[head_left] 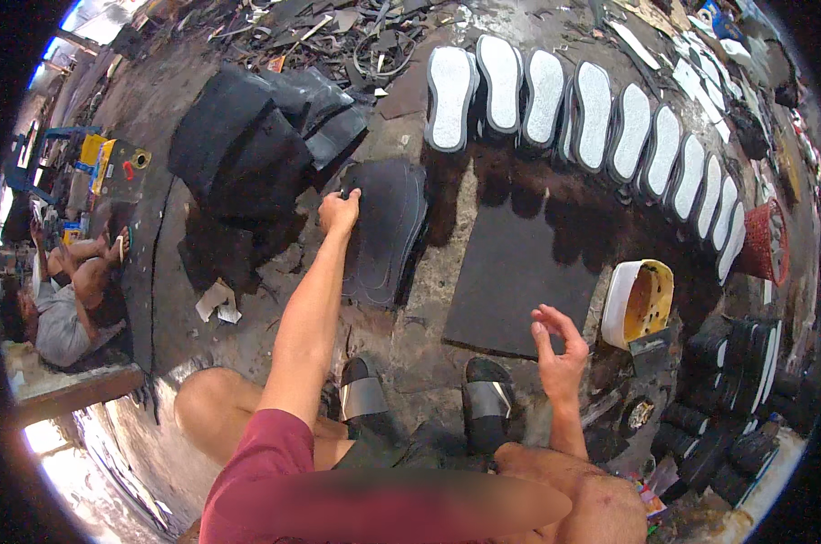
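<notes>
My left hand [340, 213] is closed at the left edge of a dark sheet [383, 240] that lies on a stack in front of me. Pale sole-shaped outlines are drawn on that sheet. My right hand [562, 354] hovers near the front right corner of a flat black board [519, 281], thumb and fingers curved apart with nothing between them. To the right of the board stands a cut-open white container [616, 308] with a yellowish inside. A row of shoe soles [545, 95] with white tops curves along the far side and down the right.
Large black sheets [234, 145] are heaped at the far left. Scraps [374, 50] litter the floor at the back. A red basket [766, 240] and stacks of dark soles [746, 367] stand at the right. Another person [66, 313] sits at the left.
</notes>
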